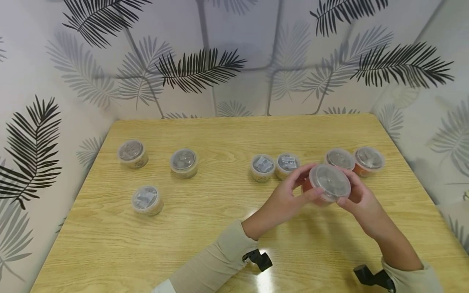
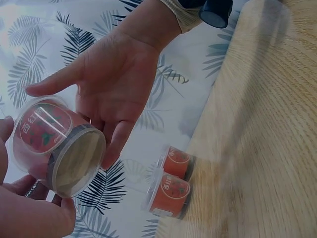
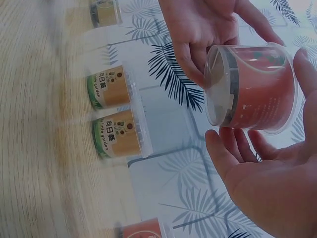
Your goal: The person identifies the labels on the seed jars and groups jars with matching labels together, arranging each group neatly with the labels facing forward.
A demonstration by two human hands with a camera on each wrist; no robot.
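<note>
Both hands hold one clear plastic tub [image 1: 329,183] between them, raised above the table and tilted. It has a translucent lid and a red label with a tomato picture, plain in the left wrist view. My left hand [image 1: 293,199] grips its left side, thumb against the lid's edge. On the other side my right hand [image 1: 366,209] has thumb and fingers around it. The right wrist view shows the tub's [image 3: 262,89] base and dark lower band. Just behind the hands stand two more red tubs, a left one [image 1: 340,158] and a right one [image 1: 369,158].
Two sunflower-label tubs, one [image 1: 262,167] beside another [image 1: 287,165], stand left of the hands. Three more tubs, at the back left [image 1: 132,154], further right [image 1: 184,162] and nearer the front [image 1: 147,200], stand on the wooden table [image 1: 205,138]. Leaf-patterned cloth [image 1: 238,93] surrounds it.
</note>
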